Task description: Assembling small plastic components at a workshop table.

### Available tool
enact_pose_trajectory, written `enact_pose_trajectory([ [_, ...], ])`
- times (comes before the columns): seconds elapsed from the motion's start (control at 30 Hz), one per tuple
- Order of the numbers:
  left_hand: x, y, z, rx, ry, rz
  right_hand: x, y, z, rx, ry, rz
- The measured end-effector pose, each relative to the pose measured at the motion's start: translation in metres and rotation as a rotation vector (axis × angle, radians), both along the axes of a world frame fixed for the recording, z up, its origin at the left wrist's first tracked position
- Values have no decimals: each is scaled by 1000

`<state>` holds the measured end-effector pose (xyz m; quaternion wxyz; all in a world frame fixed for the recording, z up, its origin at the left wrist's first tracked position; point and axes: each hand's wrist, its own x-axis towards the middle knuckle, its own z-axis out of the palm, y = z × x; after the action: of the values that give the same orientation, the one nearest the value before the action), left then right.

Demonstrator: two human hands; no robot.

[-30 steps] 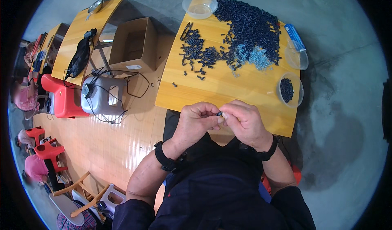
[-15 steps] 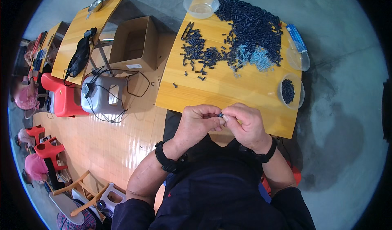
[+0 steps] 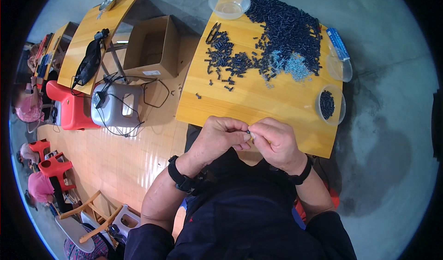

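Just off the near edge of the yellow wooden table (image 3: 203,107), my two hands meet fingertip to fingertip. Between them sits a small dark cylindrical part (image 3: 248,131), mostly covered by the fingers. My left hand (image 3: 224,135) pinches it from one side; my right hand (image 3: 276,141) closes on it from the other. Beyond them a big heap of dark cylindrical parts (image 3: 290,27) covers the far right of the table. Small light-blue pieces (image 3: 295,67) lie at its near side, and a looser cluster of dark parts (image 3: 221,50) spreads to the left.
A clear bowl (image 3: 229,6) stands at the far left corner, black thread snips (image 3: 213,32) near it. At the right edge are a bowl holding dark parts (image 3: 327,105) and a blue box (image 3: 338,44). Leftward stand a cardboard box (image 3: 154,47), a grey stool (image 3: 115,105) and a red chair (image 3: 71,105).
Both hands stay together at nearly the same place, with slight finger movement. Less of the dark part shows between the fingertips now. The table's contents look the same.
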<state>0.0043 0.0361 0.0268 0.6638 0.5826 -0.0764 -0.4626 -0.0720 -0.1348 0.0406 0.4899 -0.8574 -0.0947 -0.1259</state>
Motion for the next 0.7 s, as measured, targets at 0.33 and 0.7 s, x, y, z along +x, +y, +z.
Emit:
enact_pose_trajectory([
  [0.33, 1, 0, -6, -121, 121, 42, 0, 6, -2, -2, -42, -35],
  [0.7, 10, 1, -4, -82, 182, -10, 2, 5, -12, 44, -49, -48],
])
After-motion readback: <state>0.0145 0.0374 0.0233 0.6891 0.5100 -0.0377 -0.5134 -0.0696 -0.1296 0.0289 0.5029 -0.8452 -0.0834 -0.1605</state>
